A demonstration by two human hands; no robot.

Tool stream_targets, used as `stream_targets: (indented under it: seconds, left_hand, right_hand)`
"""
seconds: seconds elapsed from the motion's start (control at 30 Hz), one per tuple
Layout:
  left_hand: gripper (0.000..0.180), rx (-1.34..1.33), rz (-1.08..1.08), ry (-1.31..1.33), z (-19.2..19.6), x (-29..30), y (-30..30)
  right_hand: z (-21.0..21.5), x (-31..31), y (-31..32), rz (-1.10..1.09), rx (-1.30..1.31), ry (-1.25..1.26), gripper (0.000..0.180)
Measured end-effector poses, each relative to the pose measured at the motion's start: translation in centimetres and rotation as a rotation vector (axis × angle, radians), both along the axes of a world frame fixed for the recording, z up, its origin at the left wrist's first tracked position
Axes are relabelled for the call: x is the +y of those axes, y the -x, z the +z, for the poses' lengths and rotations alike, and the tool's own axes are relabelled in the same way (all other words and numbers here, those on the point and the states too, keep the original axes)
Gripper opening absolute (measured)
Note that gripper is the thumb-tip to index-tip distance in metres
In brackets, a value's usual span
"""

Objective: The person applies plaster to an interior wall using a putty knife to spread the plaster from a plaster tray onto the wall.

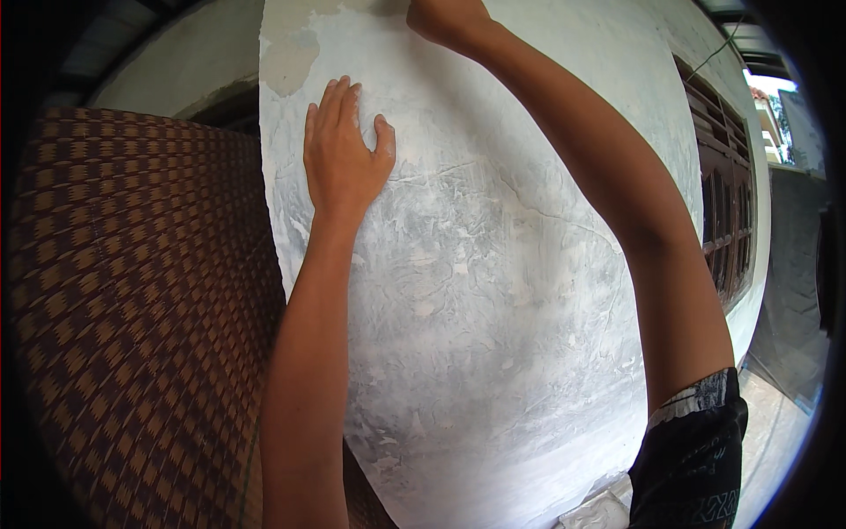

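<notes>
My left hand lies against a whitish, patchy wall, close to its left edge. Its fingers are stretched out with the thumb apart, and pale dust coats the fingertips. Higher up, my right hand is curled closed near the wall's upper part, cut by the top of the picture. Whatever it grips, if anything, is out of sight. Cracks, wrinkles and grey smears cover the wall's surface, and a bare beige patch shows at the upper left.
A brown woven mat stands along the left side. On the right is a dark wooden window with slats. A pale, crumpled bag-like thing lies at the wall's foot. Grey sheeting hangs at the far right.
</notes>
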State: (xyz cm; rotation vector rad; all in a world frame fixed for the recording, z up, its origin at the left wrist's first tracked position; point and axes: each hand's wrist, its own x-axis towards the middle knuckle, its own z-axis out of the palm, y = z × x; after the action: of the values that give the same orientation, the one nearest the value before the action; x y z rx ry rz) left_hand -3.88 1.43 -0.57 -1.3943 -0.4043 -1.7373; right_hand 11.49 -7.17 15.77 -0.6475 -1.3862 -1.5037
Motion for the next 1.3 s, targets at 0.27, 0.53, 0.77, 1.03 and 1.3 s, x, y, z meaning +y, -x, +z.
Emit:
stream_targets:
  seconds: [0.27,0.53,0.77,1.03,1.3]
  left_hand:
    - [0.047,0.004,-0.026,-0.017,0.0,-0.4,0.5]
    - [0.047,0.001,-0.022,-0.021,0.1,-0.1,-0.2]
    - [0.046,0.009,-0.014,-0.02,0.0,0.2,0.8]
    - [0.045,0.006,-0.037,-0.036,0.1,0.0,-0.1]
    - [0.044,0.026,-0.053,-0.035,0.0,-0.3,0.4]
  right_hand:
    - [-4.8,2.2,1.6,-0.183,-0.085,0.039,0.022]
    - [0.7,0.5,-0.4,-0.006,0.033,-0.049,0.019]
    - [-5.5,2.0,2.6,0.004,-0.127,0.135,0.019]
    - [1.0,0.4,-1.0,-0.057,0.106,-0.009,0.024]
    - [-9.3,-1.3,2.7,0.02,-0.096,0.191,0.026]
